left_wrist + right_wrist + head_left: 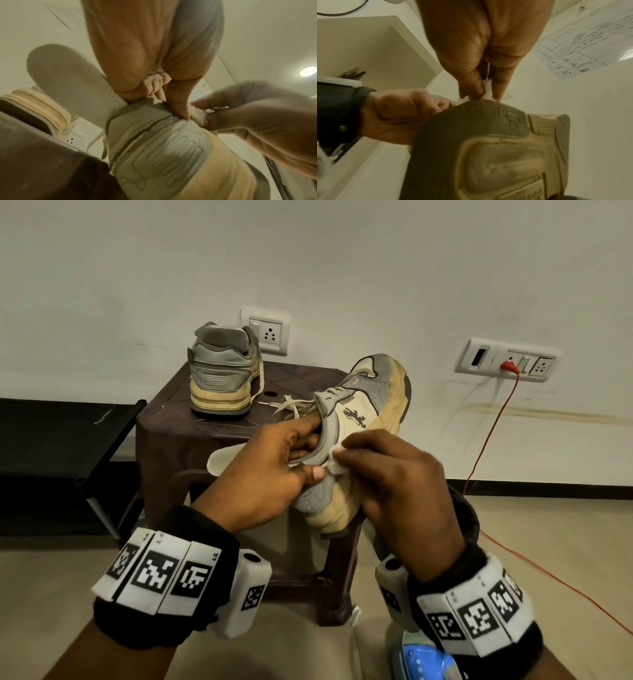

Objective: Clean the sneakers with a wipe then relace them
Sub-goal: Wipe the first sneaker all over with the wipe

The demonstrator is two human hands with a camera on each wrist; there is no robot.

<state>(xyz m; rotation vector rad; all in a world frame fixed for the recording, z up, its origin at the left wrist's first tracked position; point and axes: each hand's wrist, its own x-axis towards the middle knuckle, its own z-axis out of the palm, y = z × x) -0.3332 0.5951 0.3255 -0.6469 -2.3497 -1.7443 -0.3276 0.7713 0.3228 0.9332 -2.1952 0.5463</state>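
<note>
Up off the brown plastic stool (171, 419), the held sneaker (373, 402) lies tilted on its side in front of the person, toe pointing away toward the wall and heel nearest the camera; the left hand (263, 474) is clamped on its collar, fingers curled inside the opening and thumb pressed on the grey heel panel; the right hand (400, 484) pinches a small white wipe (334, 462) between thumb and fingertips and holds it against the side of the sneaker just behind the collar, touching the left thumb's side of the heel; loose laces (291, 405) trail from the tongue; a pale insole (222, 458) sticks out to the left beneath the left hand; the second sneaker (222, 374) stands upright on the stool, heel toward the camera, well apart from the held one; a red cable (489, 426) runs down from a wall socket (507, 364) to the floor.
</note>
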